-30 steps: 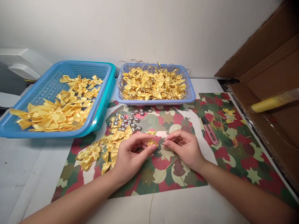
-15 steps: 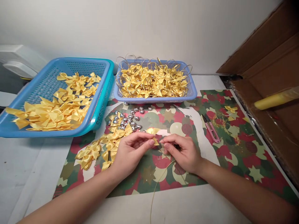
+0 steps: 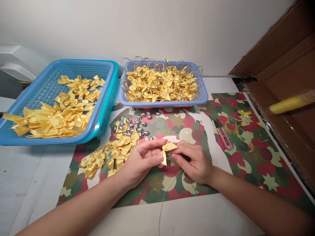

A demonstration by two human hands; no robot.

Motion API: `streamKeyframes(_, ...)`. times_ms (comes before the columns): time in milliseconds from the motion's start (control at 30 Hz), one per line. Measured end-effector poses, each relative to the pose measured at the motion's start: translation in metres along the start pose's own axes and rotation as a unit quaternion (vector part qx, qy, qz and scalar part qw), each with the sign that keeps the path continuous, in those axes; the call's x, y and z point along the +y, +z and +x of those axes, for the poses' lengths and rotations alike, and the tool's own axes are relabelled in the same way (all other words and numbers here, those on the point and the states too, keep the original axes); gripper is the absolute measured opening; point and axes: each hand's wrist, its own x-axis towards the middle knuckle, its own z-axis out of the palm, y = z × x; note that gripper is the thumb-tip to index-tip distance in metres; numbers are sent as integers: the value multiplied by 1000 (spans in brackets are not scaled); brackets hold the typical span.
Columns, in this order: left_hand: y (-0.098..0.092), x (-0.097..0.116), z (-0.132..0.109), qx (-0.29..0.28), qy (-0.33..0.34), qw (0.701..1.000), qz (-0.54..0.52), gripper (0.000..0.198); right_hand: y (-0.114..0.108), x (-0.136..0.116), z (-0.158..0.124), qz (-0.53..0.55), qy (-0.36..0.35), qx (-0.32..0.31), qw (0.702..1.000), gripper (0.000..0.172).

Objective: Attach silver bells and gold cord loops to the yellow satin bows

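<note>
My left hand (image 3: 142,164) pinches a yellow satin ribbon bow (image 3: 169,146) between thumb and fingers, just above the patterned sheet. Close beside it, my right hand (image 3: 195,162) is closed in a pinch at the bow's right tail. A thin pale cord (image 3: 162,200) runs from under the right fingers down past the table's front edge; its upper end is hidden by the hand. Left of my left hand lies a pile of yellow bows (image 3: 120,150). Several shiny silver beads (image 3: 136,126) are scattered behind that pile.
A blue basket (image 3: 55,141) of bows, stacked on a turquoise one, stands at left. Behind the hands, another blue basket (image 3: 163,104) holds bows with gold wire loops. Pink thread snips (image 3: 225,139) and yellow thread scraps (image 3: 231,129) lie right, near a cardboard box (image 3: 278,59).
The bow has turned in my left fingers and now shows its knot and tails toward me. My right fingertips have come up against its right tail.
</note>
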Motion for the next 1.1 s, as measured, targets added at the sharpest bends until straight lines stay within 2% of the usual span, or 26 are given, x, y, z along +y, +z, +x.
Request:
streamKeyframes(333,1,-1,0,55,-22,998,-4,25,-1,-3,2,-12,-18,2,1000,15)
streamKeyframes(800,0,-1,-1,21,-18,1000,-1,27,1,-2,2,-22,-14,6,1000,16)
streamKeyframes(1100,0,-2,0,24,-29,999,8,29,0,-2,1,-29,-8,0,1000,19)
